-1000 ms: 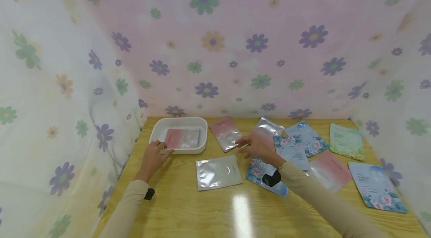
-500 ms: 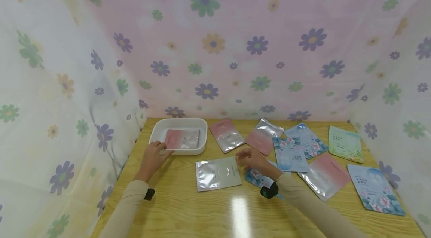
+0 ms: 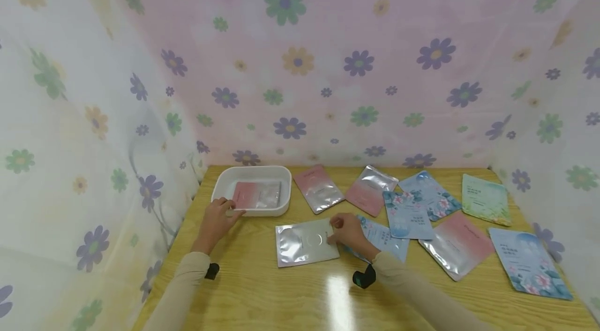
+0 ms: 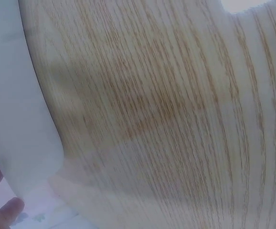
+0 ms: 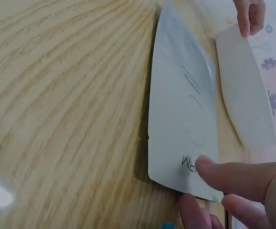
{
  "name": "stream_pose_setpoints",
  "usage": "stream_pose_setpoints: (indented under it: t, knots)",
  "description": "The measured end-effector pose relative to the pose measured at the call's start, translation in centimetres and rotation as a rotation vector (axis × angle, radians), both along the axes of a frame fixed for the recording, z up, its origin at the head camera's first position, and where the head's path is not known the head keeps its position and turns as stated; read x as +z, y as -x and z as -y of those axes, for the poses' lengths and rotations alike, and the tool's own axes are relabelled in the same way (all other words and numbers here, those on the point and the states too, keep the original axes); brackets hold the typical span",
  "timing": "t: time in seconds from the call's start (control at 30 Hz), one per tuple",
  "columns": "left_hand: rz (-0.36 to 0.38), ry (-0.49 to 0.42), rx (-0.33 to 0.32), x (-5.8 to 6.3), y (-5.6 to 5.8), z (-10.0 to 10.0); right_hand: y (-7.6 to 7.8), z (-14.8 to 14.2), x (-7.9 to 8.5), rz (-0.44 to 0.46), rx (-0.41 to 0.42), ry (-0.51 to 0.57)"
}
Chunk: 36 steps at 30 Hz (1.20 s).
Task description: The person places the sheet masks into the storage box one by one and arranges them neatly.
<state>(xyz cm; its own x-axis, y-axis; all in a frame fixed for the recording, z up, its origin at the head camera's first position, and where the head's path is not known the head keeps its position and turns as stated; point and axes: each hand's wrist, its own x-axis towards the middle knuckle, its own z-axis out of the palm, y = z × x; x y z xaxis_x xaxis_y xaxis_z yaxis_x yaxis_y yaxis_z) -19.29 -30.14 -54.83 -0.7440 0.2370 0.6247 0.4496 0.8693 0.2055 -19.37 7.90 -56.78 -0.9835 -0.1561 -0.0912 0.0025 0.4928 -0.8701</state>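
Note:
My left hand (image 3: 216,220) grips the near-left rim of a white plastic basin (image 3: 269,212), fingers over the edge and thumb outside. A pink-and-silver sheet mask packet (image 3: 257,195) lies inside it. In front of the basin is a silver-grey sheet mask packet (image 3: 302,245), flat on the table. My right hand (image 3: 350,232) pinches its right end. In the right wrist view the thumb lies on top of the silver-grey packet (image 5: 183,109), while the fingers sit at and under its edge. Only a few left fingertips (image 4: 9,210) show in the left wrist view, against the basin wall.
Two pink-and-silver packets (image 3: 320,189) (image 3: 372,190) lie behind the right hand. Farther right, blue floral packets (image 3: 409,215) partly overlap, beside another pink one (image 3: 457,245). A green packet (image 3: 485,199) lies far right. Floral cloth (image 3: 328,60) encloses the wooden table (image 3: 262,289).
My right hand has come down and left from near the pink packets to the silver-grey packet's right end, and its fingers have closed on it. The left hand stays on the basin.

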Motion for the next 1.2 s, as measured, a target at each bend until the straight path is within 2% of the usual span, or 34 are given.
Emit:
stream_pose_setpoints:
  t: [0.17, 0.33, 0.6, 0.77, 0.87, 1.1, 1.2]
  knots:
    - [0.024, -0.021, 0.002, -0.2, -0.2, -0.1, -0.3, 0.4, -0.6, -0.076, -0.006, -0.039]
    - [0.029, -0.032, 0.015, -0.3, -0.3, 0.0, -0.5, 0.5, -0.5, -0.077, 0.017, -0.015]
    - [-0.005, -0.024, 0.003, -0.1, -0.2, 0.1, -0.2, 0.5, -0.4, 0.096, -0.001, 0.152]
    - [-0.006, -0.009, -0.005, 0.2, -0.2, -0.2, -0.4, 0.2, -0.4, 0.150, -0.006, 0.222]
    - [-0.018, 0.000, -0.002, 0.2, -0.2, -0.3, -0.5, -0.1, -0.5, 0.188, 0.040, 0.257]
    - [-0.005, -0.003, -0.004, 0.6, -0.3, -0.2, -0.8, -1.0, -0.5, 0.287, 0.248, 0.374]
    - [-0.014, -0.004, -0.007, 0.6, -0.3, -0.2, -0.9, -1.2, -0.4, 0.297, 0.284, 0.404]
